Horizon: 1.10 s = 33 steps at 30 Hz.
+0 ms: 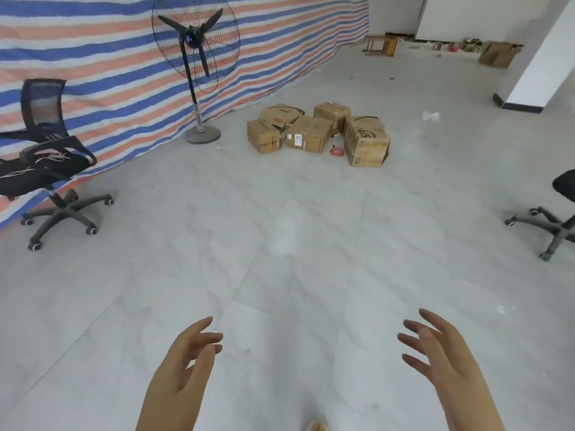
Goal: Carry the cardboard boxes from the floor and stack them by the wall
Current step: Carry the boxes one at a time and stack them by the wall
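Several brown cardboard boxes (314, 133) lie in a loose cluster on the grey tiled floor, well ahead of me near the striped tarp wall (93, 57). The largest box (367, 144) stands at the right of the cluster. My left hand (186, 359) and my right hand (435, 349) reach forward at the bottom of the view, palms turned inward. Both hands have straight, spread fingers and hold nothing. A wide stretch of floor separates them from the boxes.
A tall pedestal fan (196, 63) stands left of the boxes by the tarp. A black office chair (46, 157) is at the left, another chair's base (550, 225) at the right edge. A white pillar (541, 57) and clutter sit far right. A red tape roll (337, 150) lies by the boxes.
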Available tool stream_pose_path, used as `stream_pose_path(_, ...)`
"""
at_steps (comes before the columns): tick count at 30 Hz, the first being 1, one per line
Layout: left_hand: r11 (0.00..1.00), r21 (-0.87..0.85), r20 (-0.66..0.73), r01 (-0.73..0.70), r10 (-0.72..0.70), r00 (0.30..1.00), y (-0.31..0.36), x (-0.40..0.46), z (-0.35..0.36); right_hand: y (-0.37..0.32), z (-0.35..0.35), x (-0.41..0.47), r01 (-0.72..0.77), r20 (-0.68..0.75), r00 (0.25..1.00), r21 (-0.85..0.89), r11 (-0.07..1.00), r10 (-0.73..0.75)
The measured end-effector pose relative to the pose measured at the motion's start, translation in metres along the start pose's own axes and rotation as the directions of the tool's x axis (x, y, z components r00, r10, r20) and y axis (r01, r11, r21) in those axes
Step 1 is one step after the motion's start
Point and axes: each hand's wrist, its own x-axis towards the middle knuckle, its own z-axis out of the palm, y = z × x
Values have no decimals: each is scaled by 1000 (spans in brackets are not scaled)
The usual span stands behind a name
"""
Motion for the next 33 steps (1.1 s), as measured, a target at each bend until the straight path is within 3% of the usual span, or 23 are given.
stream_pose_path(6,1000,-2,126,-26,26,992,37,91,96,-27,-10,120,4,18,1000,-25,1000,-3)
stream_pose_path(18,996,41,139,80,-85,987,54,318,201,-18,42,330,-102,-80,992,-32,994,99)
stream_pose_path(26,996,31,253,-79,68,965,127,527,261,-77,109,503,-12,-155,988,-32,999,6)
stream_pose_path(33,998,57,313,-13,-5,950,134,627,314,-77,127,600,-97,-214,973,-54,994,83)
